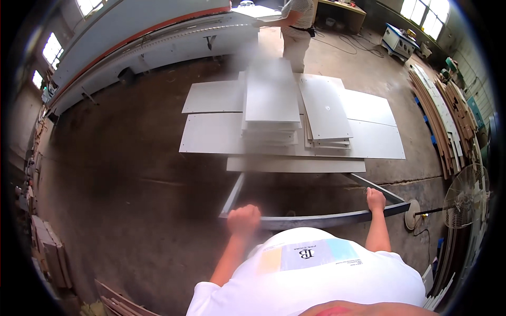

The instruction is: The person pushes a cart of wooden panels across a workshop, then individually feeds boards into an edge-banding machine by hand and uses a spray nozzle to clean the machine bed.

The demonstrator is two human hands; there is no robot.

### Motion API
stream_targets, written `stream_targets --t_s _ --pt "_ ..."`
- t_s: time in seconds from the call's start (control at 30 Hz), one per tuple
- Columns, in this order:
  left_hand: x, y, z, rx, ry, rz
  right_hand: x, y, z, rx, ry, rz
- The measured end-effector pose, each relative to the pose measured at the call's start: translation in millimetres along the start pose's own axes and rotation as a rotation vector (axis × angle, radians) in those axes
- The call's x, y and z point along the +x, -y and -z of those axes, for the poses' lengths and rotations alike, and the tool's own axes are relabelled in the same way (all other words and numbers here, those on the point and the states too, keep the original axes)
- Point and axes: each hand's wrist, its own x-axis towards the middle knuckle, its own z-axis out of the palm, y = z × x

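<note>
On a clock face laid over the view, the concrete floor [132, 174] spreads from seven round to ten. A long grey machine [142, 26] with an orange-red stripe runs across eleven. The white panels [371, 139] lie just off the middle toward twelve and one: wide sheets at the bottom, two stacks of narrower ones on top, side by side. Piles of long planks [435, 121] line the edge between two and three. The grey metal frame [316, 220] reaches from six to four, its two side bars running up to the panels' near edge.

A co-worker [298, 37] stands beyond the panels, between twelve and one, partly hidden by them. Nearly at two is a white-and-blue cabinet machine [399, 42]; at eight, upright brown boards [50, 250]. A pedestal fan [466, 196] stands just past three, its round base right beside the frame's right corner; whether they touch is unclear.

A dark bucket [125, 75] sits at ten, near the machine's foot. The left hand [244, 218], slightly blurred at six, grips the frame near its left corner. The right hand [376, 199], toward four, is clenched on it near the other corner; which bar its fingers wrap is hard to tell.
</note>
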Motion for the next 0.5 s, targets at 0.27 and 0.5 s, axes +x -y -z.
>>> stream_targets --t_s 0.27,0.5 --pt "10 5 -1 0.056 -0.091 -0.005 -8 10 -1 0.058 -0.071 0.013" --pt "33 32 -6 0.127 -0.060 0.066 -26 47 6 0.181 -0.027 0.115"
